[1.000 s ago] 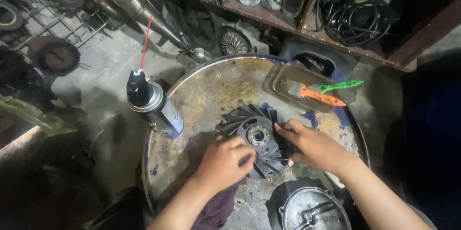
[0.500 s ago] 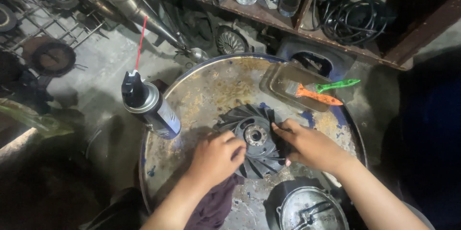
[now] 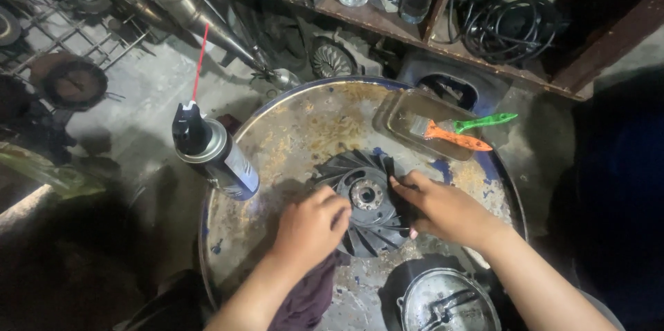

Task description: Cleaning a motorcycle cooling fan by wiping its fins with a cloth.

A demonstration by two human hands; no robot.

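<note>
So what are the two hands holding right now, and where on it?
Both grip the dark finned wheel on the drum top: left hand at its left edge, with a rag under it, right hand at its right edge.

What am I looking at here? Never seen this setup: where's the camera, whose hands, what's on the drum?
There is no machine: a person works with two bare hands, and the single camera sits on their head, looking down. The work surface is the rusty round top of a metal drum. In its middle lies a dark finned wheel, like a fan rotor with a metal hub. The left hand presses on the wheel's left side, with a dark purple rag under the wrist. The right hand has its grip on a dark cloth or strip at the wheel's right edge. A spray can with a red straw stands on the left. A shallow tray at the back holds an orange-handled brush and a green one. A round metal cover sits nearest the person.
</note>
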